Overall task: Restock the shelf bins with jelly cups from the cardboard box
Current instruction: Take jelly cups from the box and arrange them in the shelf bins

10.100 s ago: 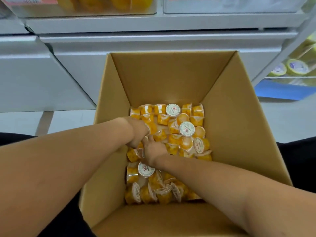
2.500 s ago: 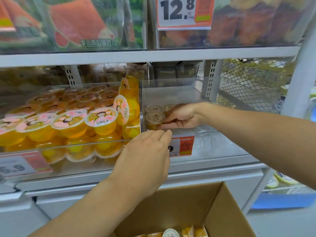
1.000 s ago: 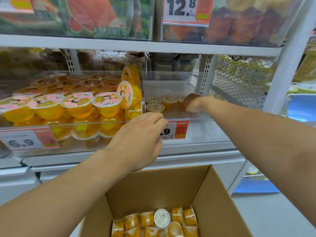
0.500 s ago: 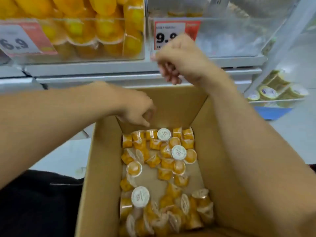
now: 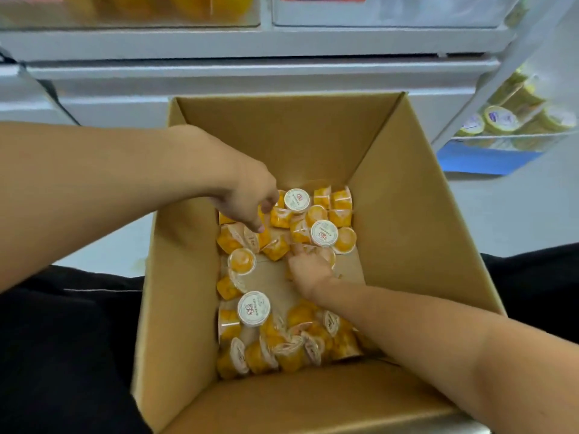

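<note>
We have both hands in the cardboard box [image 5: 407,189], centre frame. Left hand [image 5: 247,195] and right hand [image 5: 308,267] reach among jelly cups [image 5: 324,233]; grips unclear. Many cups left; shelf bins [image 5: 376,10] at top edge.

Far right there's a side rack with yellow-rimmed tubs [image 5: 498,119] lying on a clear shelf, a blue panel [image 5: 482,158] just below it, and pale floor [image 5: 501,214] stretching out underneath.
</note>
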